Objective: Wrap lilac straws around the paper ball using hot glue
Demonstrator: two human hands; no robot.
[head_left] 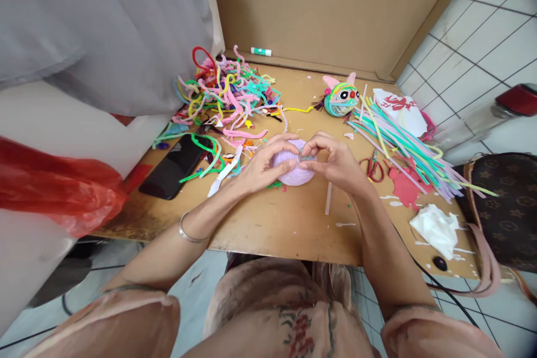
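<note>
A lilac ball wound from pipe cleaner rests on the wooden table in front of me. My left hand cups its left side, thumb and fingers on the top. My right hand holds it from the right and pinches a short grey-green piece against the top of the ball. Both hands meet over the ball and hide part of it.
A tangle of coloured pipe cleaners lies at the back left, beside a black phone. A finished ball figure with pink ears, a bundle of long straight stems, red scissors, a tissue and a brown bag sit to the right.
</note>
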